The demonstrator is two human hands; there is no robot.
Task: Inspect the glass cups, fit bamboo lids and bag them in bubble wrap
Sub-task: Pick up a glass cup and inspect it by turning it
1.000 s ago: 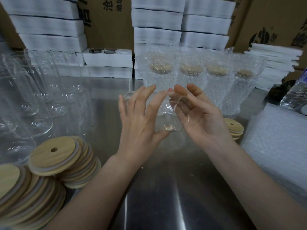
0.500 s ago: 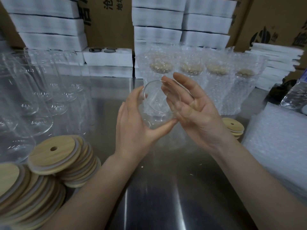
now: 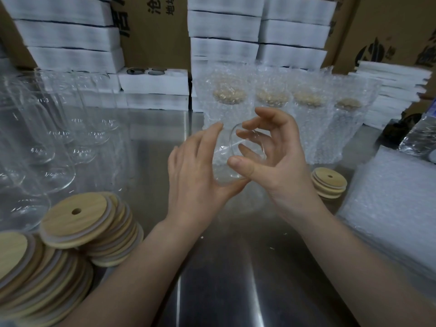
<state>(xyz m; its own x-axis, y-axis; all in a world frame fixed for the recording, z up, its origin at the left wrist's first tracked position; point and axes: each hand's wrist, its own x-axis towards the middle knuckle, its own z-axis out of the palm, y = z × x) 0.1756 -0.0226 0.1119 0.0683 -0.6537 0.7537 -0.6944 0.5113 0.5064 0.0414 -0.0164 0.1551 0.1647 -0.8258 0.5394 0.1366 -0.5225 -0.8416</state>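
Glass cup: a clear glass cup (image 3: 245,147) is held in the air at the middle of the frame, above the counter, tipped on its side with its round rim at the right hand's end.
Right hand: the right hand (image 3: 280,161) has its grip closed round the cup, with the fingers curled over the rim end and the thumb pressed on the near side.
Left hand: the left hand (image 3: 195,178) lies against the cup's other end with its fingers nearly straight and its thumb beneath. The grip is slack, a support and not a clench.
Bagged cups: four bagged cups (image 3: 306,119) stand in a row just behind the hands, each upright in bubble wrap, with a tan lid dim through the top.
Small lid stack: a small lid stack (image 3: 329,182) sits on the counter just right of the right wrist, and the top lid has a hole in it.
Bamboo lids: slumped piles of bamboo lids (image 3: 77,220) fill the lower left of the frame.
Bare cups: a crowd of bare cups (image 3: 40,147) stands upright at the left, packed close together.
Bubble wrap: a heap of bubble wrap bags (image 3: 389,208) lies at the right edge.
Counter: the counter (image 3: 224,279) is brushed steel with dull streaks of reflection and a few pale specks.
Room: white foam trays (image 3: 224,27) rise in columns along the back, against brown cardboard boxes (image 3: 153,31) printed with dark characters. A pile of white sheets (image 3: 396,90) sits at the upper right — the light is dim.
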